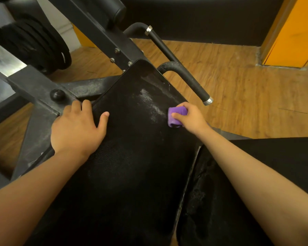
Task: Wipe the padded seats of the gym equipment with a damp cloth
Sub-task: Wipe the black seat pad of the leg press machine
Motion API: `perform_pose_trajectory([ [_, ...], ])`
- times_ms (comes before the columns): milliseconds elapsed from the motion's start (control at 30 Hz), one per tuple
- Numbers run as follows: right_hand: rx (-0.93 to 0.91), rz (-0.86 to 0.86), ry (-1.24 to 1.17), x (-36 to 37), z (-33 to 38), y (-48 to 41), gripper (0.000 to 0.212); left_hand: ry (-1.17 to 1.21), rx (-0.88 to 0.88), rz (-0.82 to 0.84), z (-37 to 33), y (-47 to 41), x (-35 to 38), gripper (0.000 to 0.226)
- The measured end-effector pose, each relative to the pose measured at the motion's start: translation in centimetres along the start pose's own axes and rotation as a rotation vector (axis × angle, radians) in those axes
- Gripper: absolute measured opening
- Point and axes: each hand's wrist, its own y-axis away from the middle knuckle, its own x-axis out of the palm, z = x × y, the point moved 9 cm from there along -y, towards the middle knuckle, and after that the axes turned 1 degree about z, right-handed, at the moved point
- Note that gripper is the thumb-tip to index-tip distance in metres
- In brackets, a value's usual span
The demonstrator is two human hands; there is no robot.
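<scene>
Your right hand [189,118] grips the balled purple cloth [176,117] against the seat pad [132,157] near its right edge, while your left hand [76,126] lies open on the pad's left rim. White dusty streaks [149,103] remain beside the cloth, so wiping looks unfinished. The second pad [220,201] at lower right looks grimy, and its lower part is cut off.

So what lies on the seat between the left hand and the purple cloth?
Head view: only bare black seat pad between left hand and cloth, with whitish smears beside the cloth.
</scene>
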Motion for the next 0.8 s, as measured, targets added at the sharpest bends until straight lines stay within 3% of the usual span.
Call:
perform_pose_trajectory([
  [67, 0.106, -0.091, 0.138, -1.7, -3.3, -0.1, 0.026, -0.002, 0.001, -0.002, 0.0, 0.0, 0.0, 0.052],
  [133, 0.332, -0.134, 0.239, -3.1, -7.4, 0.3, 0.029, -0.004, -0.002, -0.002, 0.0, 0.0, 0.0, 0.052],
  [200, 0.437, -0.138, 0.216, -3.4, -9.4, 0.7, 0.021, -0.007, -0.005, 0.002, -0.1, 0.0, 0.1, 0.052],
  [267, 0.383, -0.135, 0.153, -2.7, -8.1, 0.4, 0.007, -0.014, -0.005, 0.005, -0.1, 0.0, 0.1, 0.051],
  [400, 0.165, -0.098, -0.05, -0.1, -0.9, 0.2, 0.025, -0.021, -0.01, 0.014, 0.0, -0.1, 0.1, 0.052],
  [600, -0.199, 0.271, -0.069, 4.7, 7.2, 4.2, 0.022, -0.002, -0.016, 0.03, 0.0, -0.1, 0.2, 0.053],
  [667, -0.189, 0.194, 0.013, 3.3, 5.3, 3.3, 0.023, 0.003, -0.022, 0.033, 0.1, -0.1, 0.2, 0.053],
  [800, 0.078, -0.108, 0.145, -1.0, -0.5, 1.1, 0.017, -0.002, -0.02, 0.032, 0.0, -0.1, 0.2, 0.052],
])
